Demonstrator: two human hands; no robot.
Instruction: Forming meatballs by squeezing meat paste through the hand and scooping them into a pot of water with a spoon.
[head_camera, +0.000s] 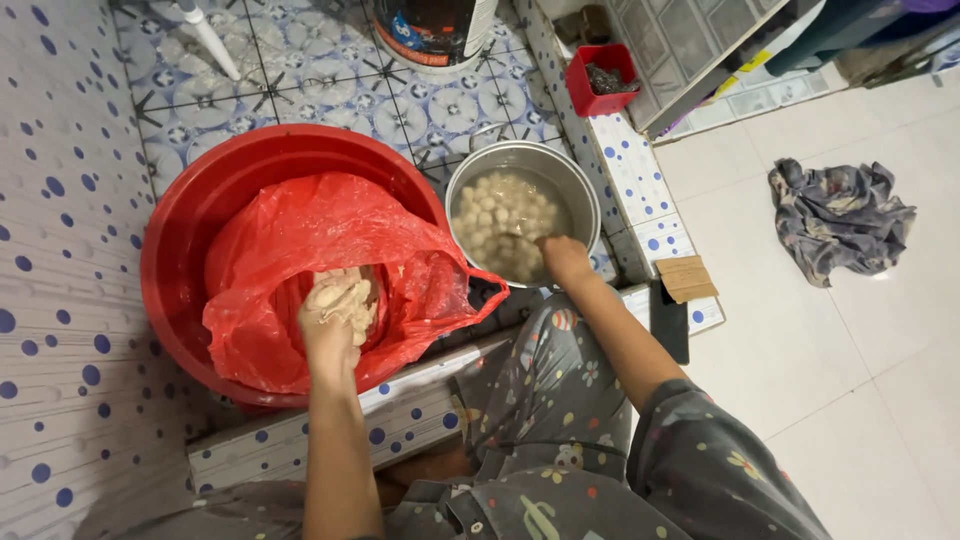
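The one camera sits on my head and looks almost straight down past my knees, close enough that my forearms fill the lower middle. Its top edge faces away from me, toward the patterned floor tiles (300, 70). My left hand (335, 320) and right hand (562, 258) lie near the centre; white floor (850, 350) fills the right side.
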